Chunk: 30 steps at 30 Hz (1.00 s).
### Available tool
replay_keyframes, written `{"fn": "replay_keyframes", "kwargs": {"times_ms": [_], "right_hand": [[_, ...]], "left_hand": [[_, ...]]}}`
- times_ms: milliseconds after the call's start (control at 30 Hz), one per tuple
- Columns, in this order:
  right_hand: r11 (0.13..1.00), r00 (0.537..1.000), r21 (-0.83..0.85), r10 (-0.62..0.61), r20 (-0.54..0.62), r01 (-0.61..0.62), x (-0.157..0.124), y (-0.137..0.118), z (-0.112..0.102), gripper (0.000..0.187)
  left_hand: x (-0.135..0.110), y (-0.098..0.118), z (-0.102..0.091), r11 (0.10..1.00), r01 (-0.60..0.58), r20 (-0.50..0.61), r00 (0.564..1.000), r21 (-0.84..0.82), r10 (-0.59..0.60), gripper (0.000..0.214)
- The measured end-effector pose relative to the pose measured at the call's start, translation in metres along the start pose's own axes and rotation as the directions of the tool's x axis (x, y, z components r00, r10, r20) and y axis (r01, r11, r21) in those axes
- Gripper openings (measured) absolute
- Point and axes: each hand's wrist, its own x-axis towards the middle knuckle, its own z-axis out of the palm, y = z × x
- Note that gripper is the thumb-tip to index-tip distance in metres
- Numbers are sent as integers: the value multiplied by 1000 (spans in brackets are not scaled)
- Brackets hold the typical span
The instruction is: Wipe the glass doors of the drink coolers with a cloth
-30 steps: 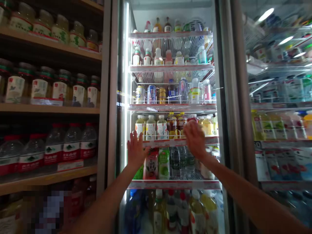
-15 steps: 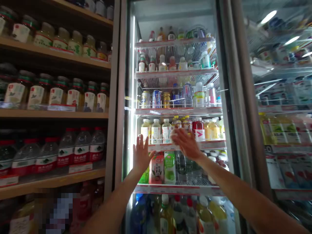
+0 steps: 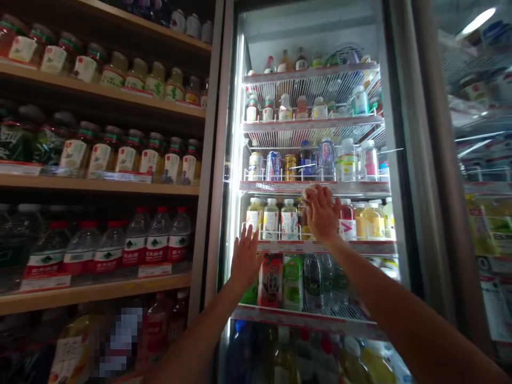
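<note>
A glass door point(image 3: 310, 32) of a lit drinks fridge stands before me, with both my hands raised against it. My left hand point(image 3: 245, 261) lies flat near the door's left side with its fingers spread; bottles show behind it. Higher and further right, my right hand point(image 3: 323, 216) presses a pale crumpled cloth point(image 3: 309, 193) to the pane. Only a small edge of that cloth shows past the fingers. Behind this hand is a row of bottles, and a shelf edge point(image 3: 280, 186) runs just above them.
Left of the fridge, wooden shelves point(image 3: 100, 181) carry jars and red-capped water bottles point(image 3: 156, 242). A metal door frame point(image 3: 424, 160) borders the fridge on the right. Beyond it, another glass front point(image 3: 484, 176) with drinks reflects ceiling lights.
My right hand has moved up the glass with the cloth and now points more upright. My left hand stays flat on the door. The whole view has shifted, bringing more left shelving into sight.
</note>
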Motion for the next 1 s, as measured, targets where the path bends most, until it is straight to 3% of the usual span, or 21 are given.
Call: {"fn": "replay_keyframes", "kwargs": {"times_ms": [167,233,367,500,600,700,767,833,900,967,1000], "right_hand": [[965,957,106,-255,139,241,-13,-40,7,54],[951,947,143,-293,134,274,-26,-39,1,59],[910,914,133,-402,58,392,-28,12,-18,61],[980,977,-33,-198,-78,196,-7,75,-25,51],[986,987,-94,-142,-81,134,1,104,-26,48],[986,983,-119,-130,-129,115,-1,116,-26,49],[989,981,-130,-95,-170,73,-4,117,-26,50],[990,982,-136,-66,-176,42,-5,114,-24,49],[990,986,-132,-60,-159,39,-4,111,-22,48],[991,985,-124,-66,-156,47,-4,112,-23,47],[991,985,-120,-79,-153,61,-4,115,-25,47]], "left_hand": [[25,44,10,909,-172,-170,979,-379,114,54],[39,63,17,866,-193,-192,975,-461,115,59],[74,96,28,886,-83,-241,970,-455,-33,58],[121,127,30,933,72,-273,946,-353,-177,55],[144,116,27,966,71,-257,957,-249,-137,43],[148,55,14,989,10,-283,958,-149,-52,35],[145,8,2,992,87,-366,924,-91,-115,36],[144,-14,-3,972,216,-457,859,-88,-232,39],[141,3,6,982,174,-470,862,-76,-189,42],[139,45,24,995,-102,-403,911,-16,87,45],[137,65,32,959,-284,-344,900,7,269,45]]}}
